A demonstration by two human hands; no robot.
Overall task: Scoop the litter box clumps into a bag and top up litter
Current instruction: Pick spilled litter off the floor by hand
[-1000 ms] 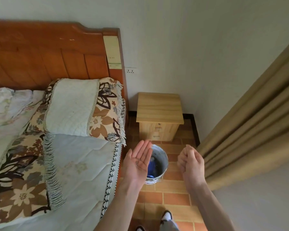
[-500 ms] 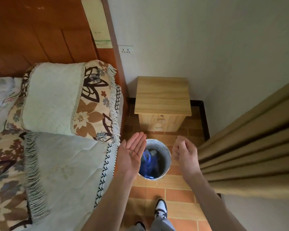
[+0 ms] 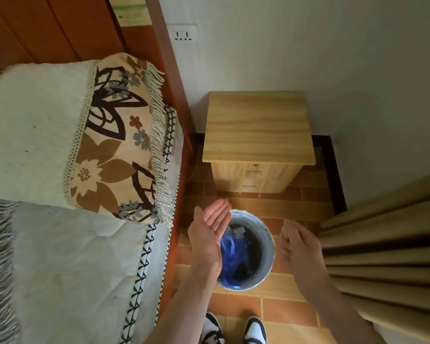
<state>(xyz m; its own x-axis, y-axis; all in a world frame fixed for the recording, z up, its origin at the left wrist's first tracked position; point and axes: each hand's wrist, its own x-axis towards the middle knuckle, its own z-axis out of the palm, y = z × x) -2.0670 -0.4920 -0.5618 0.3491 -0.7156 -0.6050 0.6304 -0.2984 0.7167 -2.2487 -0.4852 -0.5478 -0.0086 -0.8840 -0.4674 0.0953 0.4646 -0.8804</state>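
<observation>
A round metal bin (image 3: 267,244) stands on the tiled floor between the bed and the curtain. A blue plastic bag (image 3: 230,254) lies crumpled inside it. My left hand (image 3: 209,232) hovers over the bin's left rim, palm up, fingers together and flat, holding nothing that I can make out. My right hand (image 3: 299,242) hangs just right of the bin with loosely curled fingers and nothing in it. No litter box or scoop is in view.
A bed (image 3: 67,244) with a patterned pillow (image 3: 72,135) fills the left. A small wooden nightstand (image 3: 257,135) stands against the wall beyond the bin. Tan curtains (image 3: 387,244) hang on the right. My shoes (image 3: 233,328) are on the orange floor tiles.
The view has tilted down and closer to the bin. My right hand's fingers have loosened from a closed pinch. My left hand stays palm up beside the bin.
</observation>
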